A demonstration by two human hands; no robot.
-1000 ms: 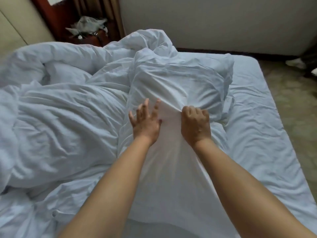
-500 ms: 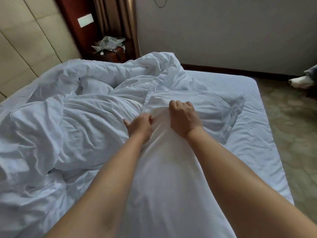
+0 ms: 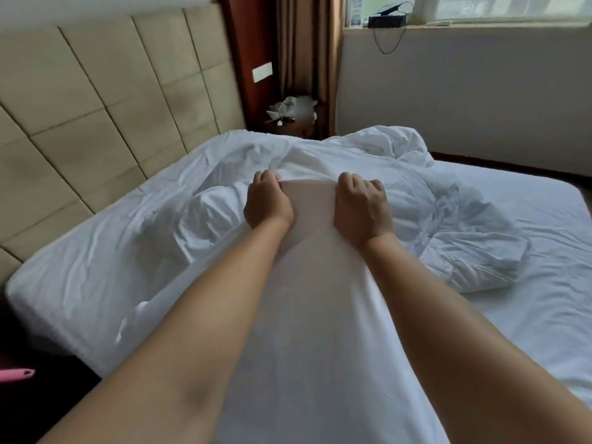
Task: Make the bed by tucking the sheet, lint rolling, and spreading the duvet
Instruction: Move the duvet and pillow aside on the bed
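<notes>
A white duvet [image 3: 307,315] lies crumpled across the bed, with a taut stretch of it running from its raised edge down between my forearms. My left hand [image 3: 267,203] grips that edge with curled fingers. My right hand [image 3: 363,206] grips the same edge a hand's width to the right. The rest of the duvet is bunched behind and to the right of my hands [image 3: 448,225]. The white fitted sheet [image 3: 528,293] covers the mattress and shows bare on the right side. No lint roller is identifiable.
A padded beige headboard [image 3: 96,107] runs along the left. A dark bedside table [image 3: 298,125] with white clutter stands in the far corner beside brown curtains [image 3: 307,43]. A window sill [image 3: 448,25] holds a black device. A pink object [image 3: 16,374] lies at the lower left.
My left hand went from open over the duvet to gripping it. Both hands have lifted the edge and moved apart, while my view has swung up toward the headboard and window.
</notes>
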